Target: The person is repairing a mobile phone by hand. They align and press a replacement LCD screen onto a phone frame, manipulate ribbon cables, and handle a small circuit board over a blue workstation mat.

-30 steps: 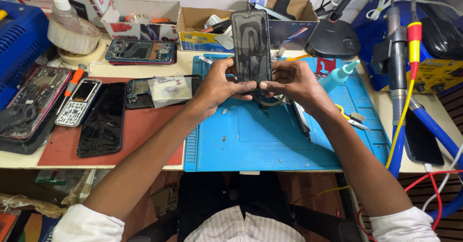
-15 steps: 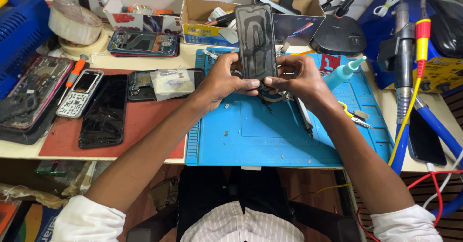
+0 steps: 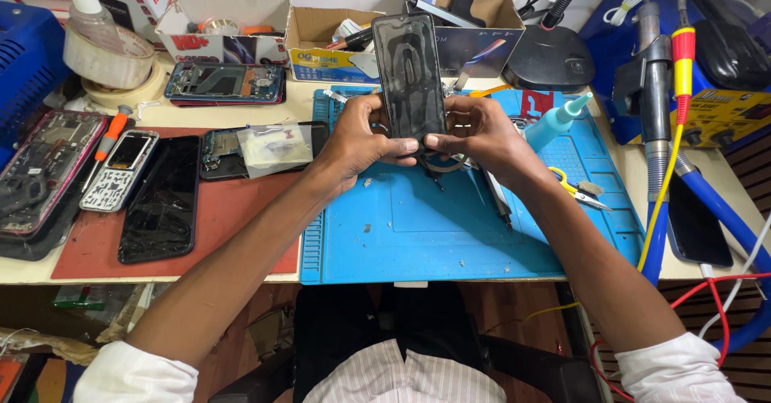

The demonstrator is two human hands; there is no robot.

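Both hands hold a black phone screen panel (image 3: 411,69) upright above the blue work mat (image 3: 450,226). My left hand (image 3: 360,139) grips its lower left edge, thumb pressed to the bottom. My right hand (image 3: 478,134) grips the lower right edge, thumb meeting the other thumb at the panel's base. A roll of tape and dark tools lie on the mat just under my hands, partly hidden.
A red mat (image 3: 217,226) on the left carries a black phone (image 3: 161,202), a keypad phone (image 3: 120,170), a red screwdriver (image 3: 112,130) and opened phone frames (image 3: 40,170). Cardboard boxes (image 3: 233,17) line the back. A blue-capped bottle (image 3: 558,122), yellow scissors (image 3: 580,190) and soldering tools (image 3: 654,90) stand on the right.
The panel and both hands have stayed in nearly the same hold; the view has shifted slightly and the hands sit a little lower on the panel.
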